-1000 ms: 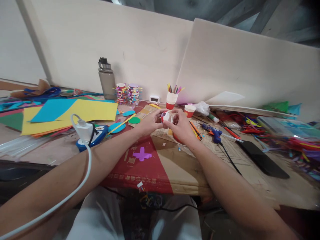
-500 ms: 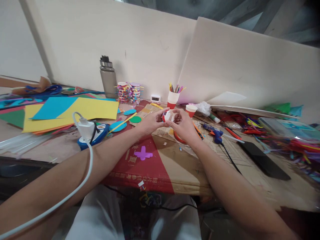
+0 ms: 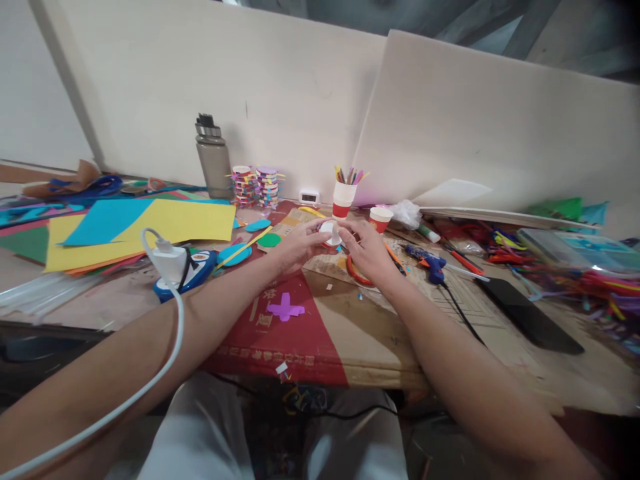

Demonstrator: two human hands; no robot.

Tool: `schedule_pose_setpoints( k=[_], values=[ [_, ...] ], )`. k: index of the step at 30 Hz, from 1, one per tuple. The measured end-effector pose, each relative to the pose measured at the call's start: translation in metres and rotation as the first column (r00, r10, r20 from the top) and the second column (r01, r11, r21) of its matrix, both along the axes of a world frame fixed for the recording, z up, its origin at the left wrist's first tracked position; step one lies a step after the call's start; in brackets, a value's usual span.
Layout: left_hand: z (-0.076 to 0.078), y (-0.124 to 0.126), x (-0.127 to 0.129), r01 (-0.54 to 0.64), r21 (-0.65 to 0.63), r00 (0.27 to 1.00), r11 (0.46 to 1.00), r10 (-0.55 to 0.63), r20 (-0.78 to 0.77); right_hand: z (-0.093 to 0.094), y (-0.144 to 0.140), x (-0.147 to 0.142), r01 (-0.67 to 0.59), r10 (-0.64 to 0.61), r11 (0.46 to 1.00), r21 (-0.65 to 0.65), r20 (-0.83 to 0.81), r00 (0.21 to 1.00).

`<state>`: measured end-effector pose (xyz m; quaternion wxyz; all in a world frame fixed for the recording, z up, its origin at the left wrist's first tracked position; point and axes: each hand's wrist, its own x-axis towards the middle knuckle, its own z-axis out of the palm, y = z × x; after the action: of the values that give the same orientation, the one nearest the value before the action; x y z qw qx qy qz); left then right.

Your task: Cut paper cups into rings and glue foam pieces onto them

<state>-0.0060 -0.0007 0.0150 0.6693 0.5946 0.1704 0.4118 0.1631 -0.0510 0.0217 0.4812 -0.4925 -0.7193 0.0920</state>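
Observation:
Above the cardboard, both hands meet on a small red-and-white paper cup piece, whose round white face points up toward me. My left hand grips its left side, fingers curled around the rim. The fingers of my right hand pinch a pale strip or tab at its right; its exact shape is too small to make out. Just behind stand a stack of paper cups holding colored pens and another red-and-white cup. A purple paper cross lies in front of my hands.
To the right are a blue glue gun, a black phone and pipe cleaners. Colored paper sheets, a blue power strip and its white cable are left. A bottle and decorated stacks stand behind.
The cup piece has been turned so its white round face now shows upward. My right fingers have shifted onto the pale tab. The view has moved slightly.

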Motion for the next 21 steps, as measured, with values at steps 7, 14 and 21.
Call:
schedule_pose_setpoints(
  k=[7,14,21],
  values=[
    [0.012,0.004,-0.002,-0.067,-0.390,0.993,0.918,0.099,0.062,0.002,0.001,-0.002,-0.110,0.025,0.970,-0.215,-0.364,0.931],
    [0.013,0.001,-0.002,-0.026,-0.446,0.992,0.895,0.078,0.100,0.003,0.000,-0.004,-0.119,0.050,0.973,-0.199,-0.322,0.945],
    [0.009,-0.002,0.002,-0.066,-0.319,0.991,0.945,0.099,0.089,-0.003,0.005,0.000,-0.047,0.012,0.989,-0.141,-0.238,0.971]
  ],
)
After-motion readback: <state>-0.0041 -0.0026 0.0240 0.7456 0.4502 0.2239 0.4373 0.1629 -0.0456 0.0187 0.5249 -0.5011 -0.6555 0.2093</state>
